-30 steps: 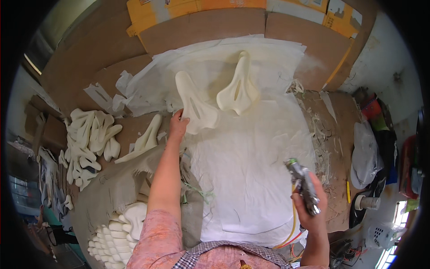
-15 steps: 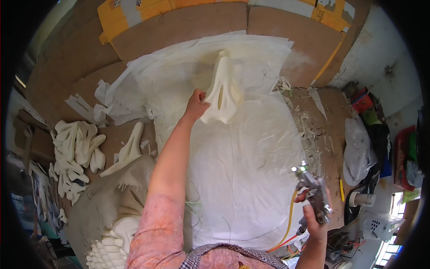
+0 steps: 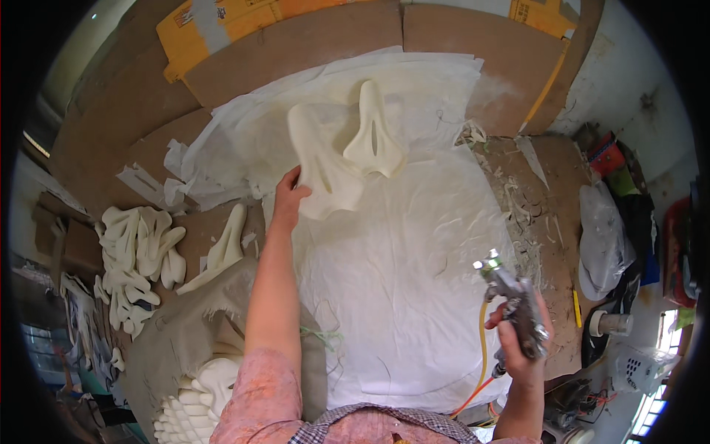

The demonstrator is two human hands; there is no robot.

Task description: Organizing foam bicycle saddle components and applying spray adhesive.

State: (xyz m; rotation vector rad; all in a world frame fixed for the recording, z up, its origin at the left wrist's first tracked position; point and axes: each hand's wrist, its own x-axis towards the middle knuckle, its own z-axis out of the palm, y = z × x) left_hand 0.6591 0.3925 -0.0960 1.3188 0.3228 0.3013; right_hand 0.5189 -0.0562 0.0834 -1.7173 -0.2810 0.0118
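Observation:
My left hand (image 3: 290, 198) grips the left wing of a cream foam bicycle saddle pad (image 3: 312, 159), with a slot down its middle. Its narrow nose points toward the far side. A second saddle pad (image 3: 371, 140) of the same kind lies just right of it on the white sheet (image 3: 399, 281). On the right, my right hand (image 3: 522, 346) is wrapped round a metal spray gun (image 3: 519, 303), its nozzle tilted to the far left. A yellow hose (image 3: 484, 351) and a red hose (image 3: 471, 399) run down from the gun.
Stacked foam pads (image 3: 140, 255) sit at the left, with a single pad (image 3: 222, 244) beside them. More pads (image 3: 196, 399) lie under a grey cloth (image 3: 159, 344). Cardboard panels (image 3: 296, 55) rise at the back. Foam scraps, a yellow cutter (image 3: 577, 308) and plastic bags (image 3: 600, 237) are at the right.
My left hand has moved left and slightly nearer with one saddle pad, uncovering the second pad. My right hand still holds the spray gun, in nearly the same place.

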